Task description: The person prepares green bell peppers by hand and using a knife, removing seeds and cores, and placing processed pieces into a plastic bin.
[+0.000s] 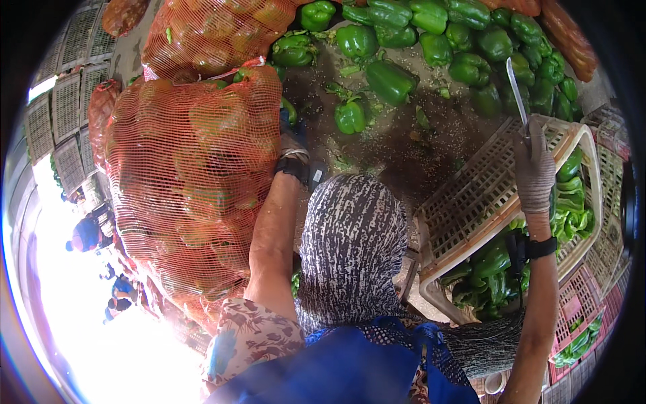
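Note:
My right hand [535, 165], in a grey-brown glove, is closed around a knife [517, 91] whose thin, curved blade points up and away. It is above the rim of a beige plastic crate [464, 236]. My left hand [293, 140], also gloved, reaches along the right side of a big orange mesh sack [195, 175] filled with peppers. A green bell pepper [289, 110] shows just beyond that hand. Its fingers are dark and partly hidden, so their grip is unclear. Loose green bell peppers [391, 82] lie on the ground ahead.
Another mesh sack [215, 34] stands behind the first. Many peppers [471, 67] are heaped at the far right. Green pieces [572, 209] fill crate space at right, beside a pink crate [577, 306]. Stacked crates [67, 101] and distant people [121, 289] are at left.

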`<state>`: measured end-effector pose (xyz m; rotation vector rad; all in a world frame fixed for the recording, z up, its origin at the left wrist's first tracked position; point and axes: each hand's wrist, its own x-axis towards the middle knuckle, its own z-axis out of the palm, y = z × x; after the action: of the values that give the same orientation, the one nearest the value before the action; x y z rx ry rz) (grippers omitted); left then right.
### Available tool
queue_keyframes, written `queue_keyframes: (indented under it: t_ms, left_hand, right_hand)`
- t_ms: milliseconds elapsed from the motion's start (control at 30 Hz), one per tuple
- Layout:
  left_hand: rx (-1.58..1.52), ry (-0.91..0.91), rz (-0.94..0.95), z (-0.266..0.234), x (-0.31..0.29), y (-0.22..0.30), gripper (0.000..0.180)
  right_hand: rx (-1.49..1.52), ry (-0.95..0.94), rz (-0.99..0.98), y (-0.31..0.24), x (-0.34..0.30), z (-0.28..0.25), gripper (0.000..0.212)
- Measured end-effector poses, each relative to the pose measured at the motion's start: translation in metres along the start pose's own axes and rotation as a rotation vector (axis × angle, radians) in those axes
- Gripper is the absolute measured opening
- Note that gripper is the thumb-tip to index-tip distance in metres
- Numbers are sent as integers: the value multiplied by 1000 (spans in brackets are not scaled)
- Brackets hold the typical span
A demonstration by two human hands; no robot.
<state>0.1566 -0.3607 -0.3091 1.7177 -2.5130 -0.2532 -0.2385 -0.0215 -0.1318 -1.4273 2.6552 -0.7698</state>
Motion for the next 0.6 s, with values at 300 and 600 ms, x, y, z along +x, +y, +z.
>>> queue_keyframes:
  t_ms: [300, 600]
  left_hand:
    - [-1113, -821, -186, -65, -4, 39, 76]
    - [-692, -573, -121, 3, 11, 6, 67]
  right_hand:
    - [-59, -81, 156, -5, 0, -5, 39]
    - [45, -32, 151, -8, 0, -3, 38]
